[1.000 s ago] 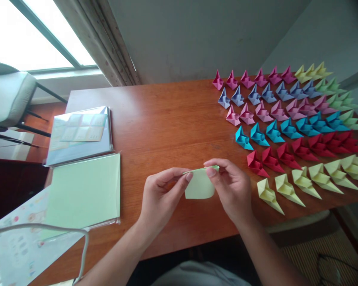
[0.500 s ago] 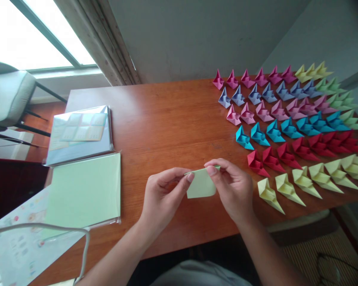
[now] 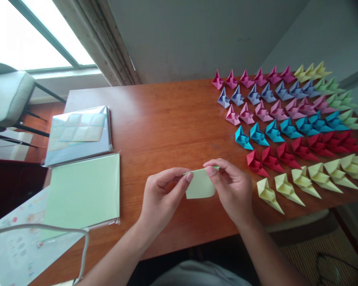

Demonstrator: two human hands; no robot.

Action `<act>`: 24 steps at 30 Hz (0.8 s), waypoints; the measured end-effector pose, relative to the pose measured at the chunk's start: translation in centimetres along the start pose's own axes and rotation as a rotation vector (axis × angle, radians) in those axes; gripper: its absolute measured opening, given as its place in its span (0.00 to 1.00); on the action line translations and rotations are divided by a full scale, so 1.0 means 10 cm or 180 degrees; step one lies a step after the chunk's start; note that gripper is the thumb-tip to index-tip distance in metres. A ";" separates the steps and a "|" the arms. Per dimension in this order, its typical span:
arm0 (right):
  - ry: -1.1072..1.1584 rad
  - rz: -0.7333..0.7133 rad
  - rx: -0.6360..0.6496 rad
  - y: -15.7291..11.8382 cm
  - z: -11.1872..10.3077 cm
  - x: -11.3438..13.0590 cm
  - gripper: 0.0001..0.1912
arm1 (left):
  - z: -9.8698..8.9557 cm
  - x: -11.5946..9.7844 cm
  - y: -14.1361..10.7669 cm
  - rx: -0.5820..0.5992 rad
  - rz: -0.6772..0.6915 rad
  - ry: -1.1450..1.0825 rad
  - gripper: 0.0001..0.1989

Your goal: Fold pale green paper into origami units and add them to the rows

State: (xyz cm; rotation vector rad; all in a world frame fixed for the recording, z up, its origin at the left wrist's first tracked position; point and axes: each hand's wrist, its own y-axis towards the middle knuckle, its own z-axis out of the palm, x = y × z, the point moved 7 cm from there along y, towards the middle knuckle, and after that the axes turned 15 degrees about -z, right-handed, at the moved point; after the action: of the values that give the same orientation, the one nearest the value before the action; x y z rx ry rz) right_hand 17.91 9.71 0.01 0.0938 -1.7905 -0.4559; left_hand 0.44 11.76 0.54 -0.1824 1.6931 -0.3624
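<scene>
A small pale green sheet of paper (image 3: pixel 200 186), folded along its upper edge, is held up between my two hands over the front of the table. My left hand (image 3: pixel 164 194) pinches its upper left corner between thumb and fingers. At the upper right, my right hand (image 3: pixel 231 188) grips the same edge with its thumb on the near face and the fingers behind. The paper's lower edge hangs free and bows slightly. Part of the right side is hidden by my right thumb.
Rows of folded paper boats fill the table's right side, among them blue boats (image 3: pixel 274 132), red boats (image 3: pixel 271 158) and yellow boats (image 3: pixel 298 182). On the left lie a pack of green paper (image 3: pixel 83 190), another wrapped pack (image 3: pixel 77 135), a printed sheet (image 3: pixel 20 242) and a white cable (image 3: pixel 86 246).
Both hands keep the same pinch on the green paper. The whole view has shifted very slightly; nothing else visibly differs.
</scene>
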 end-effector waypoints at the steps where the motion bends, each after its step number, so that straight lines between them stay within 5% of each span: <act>1: -0.0001 0.0014 0.0008 0.00 0.00 0.00 0.06 | 0.00 0.00 0.00 0.0002 -0.0001 -0.0005 0.07; 17: -0.0085 -0.0049 0.0067 0.00 0.02 -0.01 0.07 | 0.00 -0.01 0.00 0.0008 0.0061 0.0091 0.08; 20: -0.0093 -0.0181 0.0074 0.01 0.01 -0.01 0.08 | -0.04 -0.08 -0.02 -0.0146 0.0378 0.0480 0.06; 24: -0.0485 -0.0807 -0.0400 0.04 -0.12 0.08 0.15 | -0.06 -0.24 -0.14 -0.0666 0.1294 0.1303 0.04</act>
State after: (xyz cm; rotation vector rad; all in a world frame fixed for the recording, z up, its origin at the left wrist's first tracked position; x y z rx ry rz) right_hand 18.94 9.51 1.10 0.2044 -1.9025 -0.7733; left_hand 0.06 11.35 3.35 0.0927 2.1179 0.0915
